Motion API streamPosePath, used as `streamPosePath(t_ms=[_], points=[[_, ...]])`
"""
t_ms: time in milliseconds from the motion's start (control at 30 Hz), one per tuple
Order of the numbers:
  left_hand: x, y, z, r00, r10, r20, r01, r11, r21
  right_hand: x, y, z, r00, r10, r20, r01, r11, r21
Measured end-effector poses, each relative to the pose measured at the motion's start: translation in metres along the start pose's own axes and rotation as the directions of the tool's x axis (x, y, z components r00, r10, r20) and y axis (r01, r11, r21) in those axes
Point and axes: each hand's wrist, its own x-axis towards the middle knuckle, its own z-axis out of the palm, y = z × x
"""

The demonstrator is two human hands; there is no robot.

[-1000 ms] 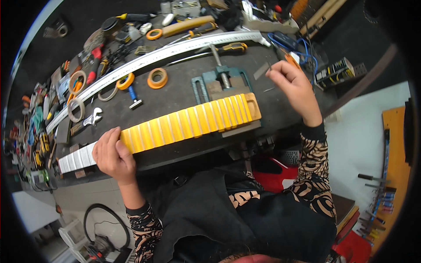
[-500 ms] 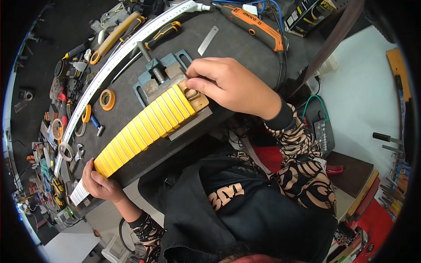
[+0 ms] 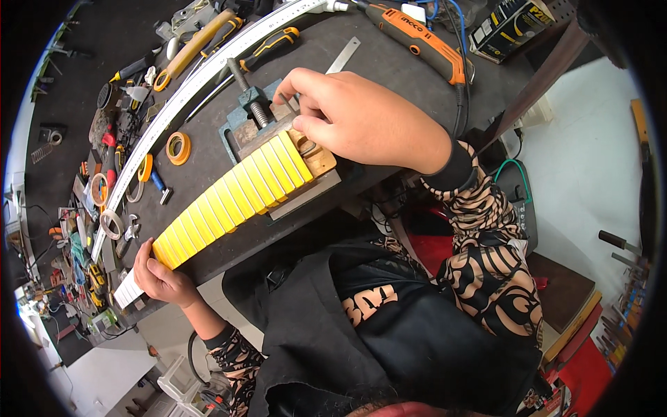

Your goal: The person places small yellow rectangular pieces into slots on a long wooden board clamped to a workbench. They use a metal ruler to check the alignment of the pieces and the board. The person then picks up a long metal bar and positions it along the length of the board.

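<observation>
A guitar neck [image 3: 233,198] lies slantwise across a blue-green bench vise [image 3: 253,101], its fretboard masked with yellow tape between the metal frets. Uncovered at its lower left is a pale end [image 3: 128,290]; at the upper right there is bare wood [image 3: 321,163] with a slot. My left hand [image 3: 163,278] is closed around the neck near the pale end. Over the vise, beside the wooden end, my right hand [image 3: 323,108] is closed with a thin grey metal rod [image 3: 286,104] at its fingertips. What that rod belongs to is hidden.
Behind the vise lie a flat metal strip [image 3: 344,55], an orange corded rotary tool [image 3: 420,42] and a screwdriver [image 3: 271,47]. A long white ruler [image 3: 177,97] curves past a yellow tape roll [image 3: 178,148] and a small blue-handled tool [image 3: 160,187]. Several tools crowd the left.
My right hand has shifted left and away from me, from the neck's wooden end toward the vise, its index finger reaching farther out. My left hand keeps its grip on the neck.
</observation>
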Motion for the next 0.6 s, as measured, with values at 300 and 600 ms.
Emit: streamPosePath(t_ms=[300, 600], points=[[0.002, 0.002, 0.001, 1.0, 0.016, -0.015, -0.016, 1.0, -0.013, 0.003, -0.008, 0.004, 0.999, 0.014, -0.043, -0.014, 1.0, 0.001], [0.002, 0.001, 0.0, 0.999, 0.038, -0.012, -0.038, 0.999, -0.001, 0.005, -0.006, 0.046, 0.951, 0.117, -0.285, -0.085, 0.989, 0.119]])
